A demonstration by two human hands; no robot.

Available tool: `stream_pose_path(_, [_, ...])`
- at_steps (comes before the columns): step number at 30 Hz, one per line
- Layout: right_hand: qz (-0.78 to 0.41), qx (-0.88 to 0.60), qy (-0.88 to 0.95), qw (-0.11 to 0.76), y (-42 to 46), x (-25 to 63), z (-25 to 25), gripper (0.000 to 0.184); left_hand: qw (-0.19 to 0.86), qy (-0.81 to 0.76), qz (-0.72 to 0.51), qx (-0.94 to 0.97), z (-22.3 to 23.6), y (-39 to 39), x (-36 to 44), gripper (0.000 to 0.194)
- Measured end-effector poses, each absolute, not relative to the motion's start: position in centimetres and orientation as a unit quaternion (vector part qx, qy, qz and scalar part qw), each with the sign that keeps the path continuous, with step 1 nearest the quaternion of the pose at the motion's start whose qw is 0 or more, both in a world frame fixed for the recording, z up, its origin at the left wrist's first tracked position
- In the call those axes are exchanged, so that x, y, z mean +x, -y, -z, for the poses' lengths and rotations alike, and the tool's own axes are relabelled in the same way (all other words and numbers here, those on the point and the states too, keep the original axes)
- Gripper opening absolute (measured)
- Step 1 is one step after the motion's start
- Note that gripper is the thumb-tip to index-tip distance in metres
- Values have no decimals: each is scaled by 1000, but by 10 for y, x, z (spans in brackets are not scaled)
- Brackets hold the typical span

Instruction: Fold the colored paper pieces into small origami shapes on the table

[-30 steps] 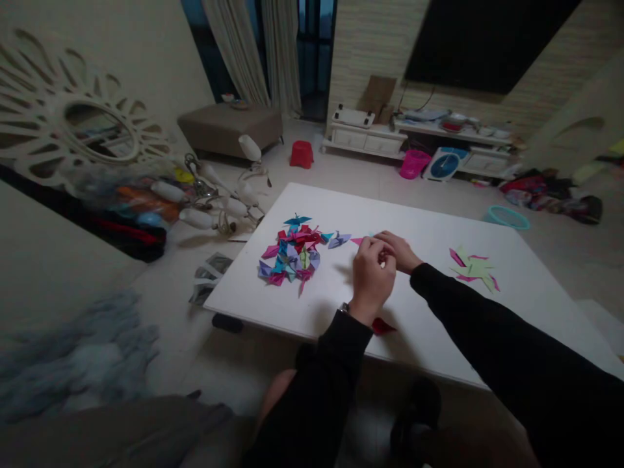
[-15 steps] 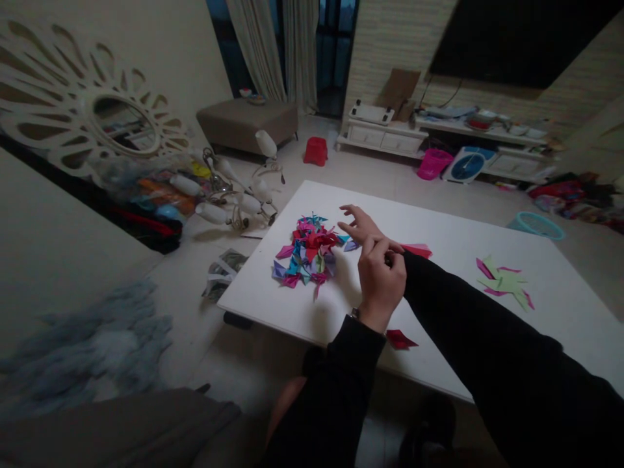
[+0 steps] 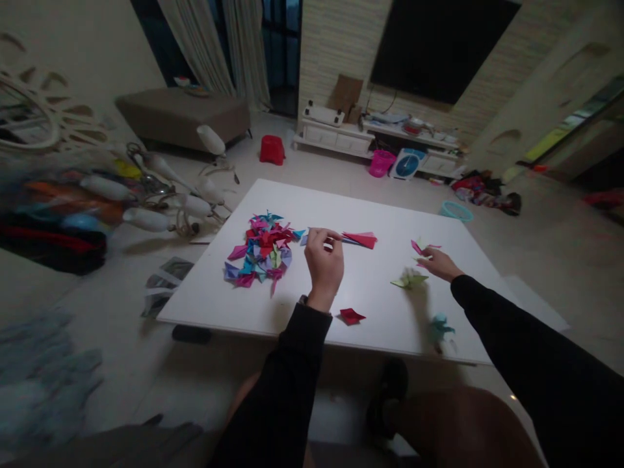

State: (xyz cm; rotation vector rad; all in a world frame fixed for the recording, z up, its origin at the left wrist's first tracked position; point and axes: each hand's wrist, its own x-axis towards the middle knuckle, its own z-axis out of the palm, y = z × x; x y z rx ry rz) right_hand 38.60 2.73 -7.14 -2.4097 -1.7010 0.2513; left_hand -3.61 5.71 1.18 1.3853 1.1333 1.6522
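Note:
My left hand [image 3: 325,263] hovers over the middle of the white table [image 3: 287,195] with its fingers curled in, and nothing shows in it. Behind it lies a fan of red, pink and blue paper strips [image 3: 361,240]. At the right, my right hand [image 3: 439,264] has its fingers closed on a green and pink paper pinwheel [image 3: 419,246], partly hidden by the fingers. Nearer to me are a light green folded paper piece [image 3: 409,280] and a teal one [image 3: 441,325]. A red folded paper piece [image 3: 351,316] rests near the front edge.
On the table's left stands a heap of colourful paper cranes [image 3: 263,250]. A lamp with several white shades [image 3: 146,219] is beyond the left edge. On the floor are a red stool [image 3: 272,150], a pink bin [image 3: 381,163] and a turquoise basket [image 3: 457,210].
My left hand has let go of my right sleeve. My right hand has moved right, away from the cranes, to the pinwheel. The view has turned right, bringing the green and teal pieces into sight.

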Motion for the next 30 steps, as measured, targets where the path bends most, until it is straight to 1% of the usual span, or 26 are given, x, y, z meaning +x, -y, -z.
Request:
stream_pose_path(2, [-150, -791, 589, 70, -2, 395, 77, 53, 345, -432, -633, 542, -10, -57, -31, 22])
stream_pose_path(4, [-191, -751, 629, 66, 16, 393, 84, 68, 347, -425, -629, 550, -8, -56, -26, 22])
stream_pose_path(6, [-198, -718, 663, 70, 25, 384, 92, 72, 352, -424, -623, 555, -6, -56, -21, 23])
stream_pose_path(7, [-196, -710, 673, 72, 26, 377, 97, 69, 354, -425, -619, 558, -5, -56, -19, 23])
stream_pose_path(11, [-162, -700, 686, 109, 14, 347, 112, 38, 350, -421, -612, 570, -3, -54, -14, 22])
stream_pose_path(13, [-156, -687, 697, 133, 0, 328, 114, 32, 349, -418, -608, 578, -3, -53, -13, 23])
stream_pose_path(18, [-176, -615, 741, 204, -52, 244, 97, 32, 322, -409, -595, 613, -5, -49, -14, 25])
stream_pose_path(20, [-191, -562, 770, 232, -79, 198, 82, 34, 297, -402, -595, 630, -6, -48, -15, 25])
stream_pose_path(23, [-205, -488, 803, 274, -121, 132, 54, 30, 265, -394, -601, 643, -6, -46, -18, 24])
stream_pose_path(24, [-195, -474, 806, 294, -134, 114, 45, 34, 259, -391, -605, 643, -6, -46, -19, 24])
stream_pose_path(27, [-154, -491, 795, 322, -157, 84, 25, 47, 250, -389, -613, 641, -5, -48, -24, 24])
stream_pose_path(30, [-116, -517, 790, 307, -152, 90, 21, 50, 257, -399, -607, 638, -4, -52, -29, 25])
